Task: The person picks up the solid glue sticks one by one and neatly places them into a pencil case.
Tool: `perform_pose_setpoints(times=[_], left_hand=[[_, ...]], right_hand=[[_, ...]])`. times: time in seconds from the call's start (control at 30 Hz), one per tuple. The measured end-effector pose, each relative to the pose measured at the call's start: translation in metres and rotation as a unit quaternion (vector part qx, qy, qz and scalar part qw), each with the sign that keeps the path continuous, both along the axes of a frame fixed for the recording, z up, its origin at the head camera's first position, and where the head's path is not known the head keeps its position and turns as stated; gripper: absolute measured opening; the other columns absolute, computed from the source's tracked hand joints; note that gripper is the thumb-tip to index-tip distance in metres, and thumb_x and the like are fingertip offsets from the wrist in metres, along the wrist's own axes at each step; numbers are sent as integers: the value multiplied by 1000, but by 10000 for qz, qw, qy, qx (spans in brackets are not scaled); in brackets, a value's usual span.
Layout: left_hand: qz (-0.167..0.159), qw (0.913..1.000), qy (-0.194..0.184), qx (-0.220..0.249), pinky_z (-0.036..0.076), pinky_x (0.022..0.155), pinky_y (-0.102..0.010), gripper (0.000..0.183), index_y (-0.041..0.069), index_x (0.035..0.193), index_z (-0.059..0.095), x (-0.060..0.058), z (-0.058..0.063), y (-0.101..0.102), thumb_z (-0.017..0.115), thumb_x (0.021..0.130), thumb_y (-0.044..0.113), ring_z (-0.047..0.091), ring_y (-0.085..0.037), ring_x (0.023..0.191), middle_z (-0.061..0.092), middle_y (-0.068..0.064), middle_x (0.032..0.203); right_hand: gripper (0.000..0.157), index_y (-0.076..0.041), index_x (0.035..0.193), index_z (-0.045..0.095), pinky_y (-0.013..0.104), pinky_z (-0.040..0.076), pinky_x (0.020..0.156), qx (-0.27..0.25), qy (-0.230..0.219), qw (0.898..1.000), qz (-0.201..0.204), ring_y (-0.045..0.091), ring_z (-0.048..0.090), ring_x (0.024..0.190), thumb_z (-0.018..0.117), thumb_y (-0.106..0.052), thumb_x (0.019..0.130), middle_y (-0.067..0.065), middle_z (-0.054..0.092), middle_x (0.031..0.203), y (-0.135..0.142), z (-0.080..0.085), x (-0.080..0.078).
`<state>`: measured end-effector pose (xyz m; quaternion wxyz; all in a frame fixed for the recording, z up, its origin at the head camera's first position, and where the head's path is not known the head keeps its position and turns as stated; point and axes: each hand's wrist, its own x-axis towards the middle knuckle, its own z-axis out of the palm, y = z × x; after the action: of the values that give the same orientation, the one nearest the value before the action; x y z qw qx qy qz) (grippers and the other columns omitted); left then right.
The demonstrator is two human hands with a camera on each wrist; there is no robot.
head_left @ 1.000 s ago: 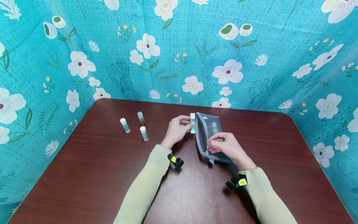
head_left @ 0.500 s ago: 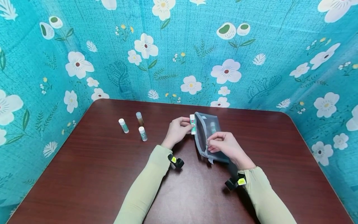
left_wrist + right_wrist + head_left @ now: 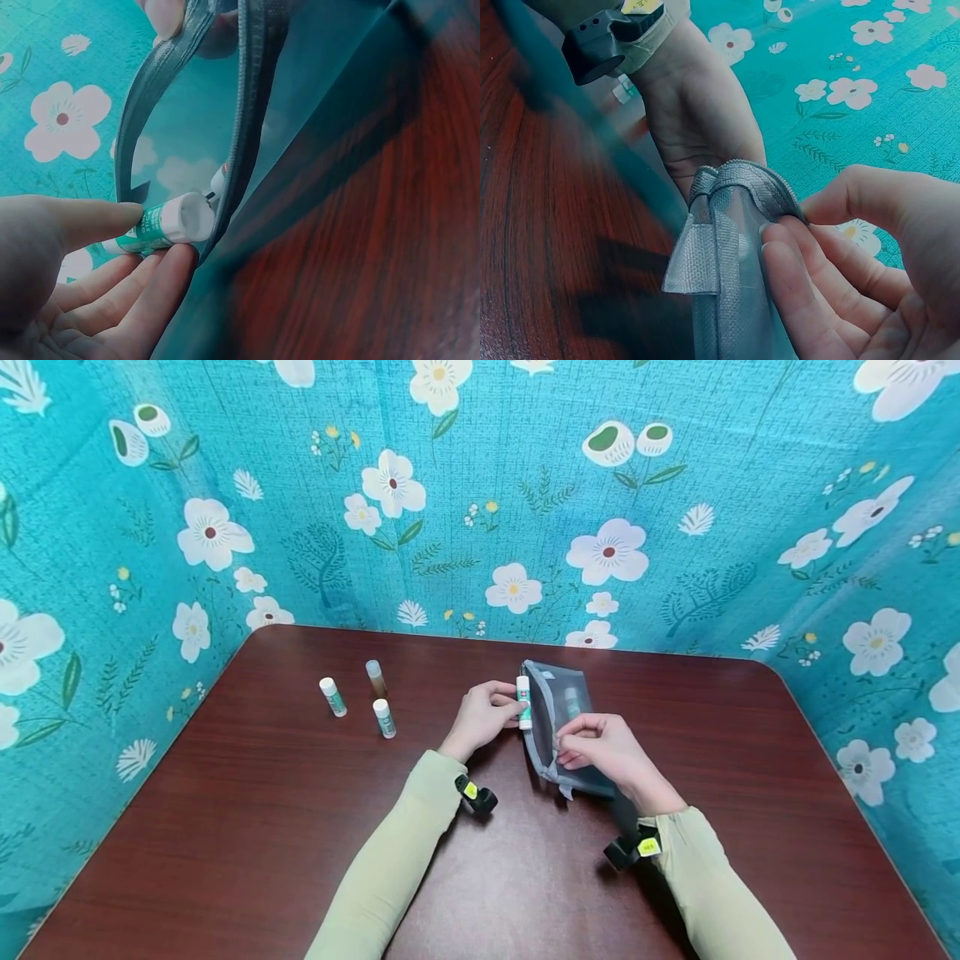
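My left hand [image 3: 482, 717] pinches a white and green glue stick [image 3: 523, 703] between thumb and fingers. In the left wrist view the glue stick [image 3: 161, 224] lies at the opening of a grey mesh zipper pouch [image 3: 238, 112], its white end pointing into the gap. Thumb and fingers of my right hand [image 3: 603, 747] pinch the zippered edge of the pouch [image 3: 581, 685], which gapes open toward the left. Through the mesh another glue stick [image 3: 572, 702] shows inside. In the right wrist view my right hand [image 3: 870, 262] grips the grey zipper edge [image 3: 761, 184] near its end tab.
On the left of the brown table [image 3: 247, 810] stand two white-capped glue sticks [image 3: 333, 697] [image 3: 384, 718] and a tube with a clear cap and brownish body [image 3: 376, 678]. A blue flowered cloth [image 3: 450, 527] rises behind the table's far edge.
My left hand has moved slightly right and nearer, bringing the glue stick from beside the pouch to over its opening. My right hand keeps its hold on the pouch edge.
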<state>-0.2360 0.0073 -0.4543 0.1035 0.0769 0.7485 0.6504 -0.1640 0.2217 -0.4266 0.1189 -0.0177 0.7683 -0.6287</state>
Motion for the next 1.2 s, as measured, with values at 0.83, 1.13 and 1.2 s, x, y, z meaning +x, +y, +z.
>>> perform_pose_setpoints(times=[0.83, 1.13, 1.2], left_hand=[[14, 10000, 33, 13, 61, 75, -36, 35, -2, 125, 65, 1, -2, 1, 74, 95, 14, 75, -26, 80, 72, -11, 96], [-92, 9996, 243, -55, 60, 79, -40, 38, -3, 127, 65, 3, 9, -3, 72, 98, 20, 74, -29, 85, 73, -14, 101], [-108, 9995, 284, -61, 60, 80, -40, 39, -3, 127, 65, 4, 11, -4, 71, 98, 21, 74, -30, 87, 73, -16, 104]], right_hand=[[21, 14, 105, 68, 38, 62, 70, -21, 77, 10000, 9, 23, 73, 72, 67, -4, 94, 18, 74, 89, 2, -2, 1], [22, 15, 105, 68, 38, 62, 69, 10, 129, 9999, -6, 23, 72, 71, 66, -4, 94, 18, 73, 88, 1, -1, 0], [21, 15, 105, 68, 38, 62, 69, 2, 124, 9999, -11, 23, 72, 71, 66, -4, 94, 18, 73, 88, 1, -1, 0]])
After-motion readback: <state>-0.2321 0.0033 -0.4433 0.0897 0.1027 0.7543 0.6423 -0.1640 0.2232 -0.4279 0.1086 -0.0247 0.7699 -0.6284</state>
